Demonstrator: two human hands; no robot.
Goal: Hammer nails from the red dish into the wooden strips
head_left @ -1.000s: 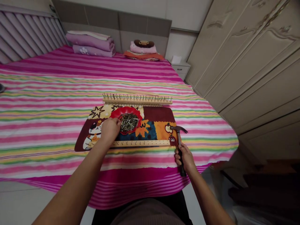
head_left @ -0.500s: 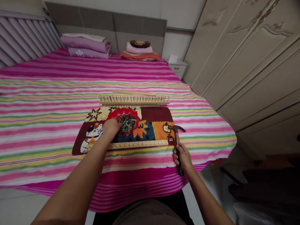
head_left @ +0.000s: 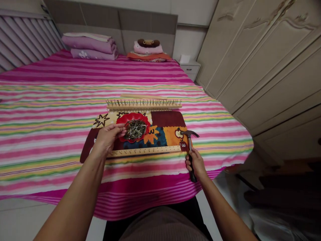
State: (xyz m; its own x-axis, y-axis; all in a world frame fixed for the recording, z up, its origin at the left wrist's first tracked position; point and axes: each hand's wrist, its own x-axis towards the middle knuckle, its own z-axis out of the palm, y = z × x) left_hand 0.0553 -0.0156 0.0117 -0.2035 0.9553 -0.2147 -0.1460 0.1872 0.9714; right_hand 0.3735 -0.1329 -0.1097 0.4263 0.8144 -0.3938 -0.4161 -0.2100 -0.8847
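My left hand [head_left: 110,134] is closed in a pinch at the left rim of a red scalloped bowl [head_left: 120,119], with what looks like a nail at its fingertips. A heap of loose nails [head_left: 136,130] fills the bowl. My right hand [head_left: 196,163] is wrapped round the black handle of a claw hammer [head_left: 190,144], its head pointing away from me. In front of the bowl lies a wooden strip [head_left: 145,150] with nails standing along its left part and small holes or marks toward its right end. A patterned mat [head_left: 167,118] lies beneath them.
Beyond the mat, wooden strips [head_left: 145,107] bristle with upright nails, and a bare strip [head_left: 142,97] lies behind them. Everything rests on a striped bedspread [head_left: 50,134]. Folded bedding [head_left: 90,47] sits by the headboard; a wardrobe [head_left: 263,67] stands at the right.
My left hand has drawn back from the nails to the bowl's left rim, fingertips pinched. The hammer in my right hand stays almost in place. The view has shifted slightly.
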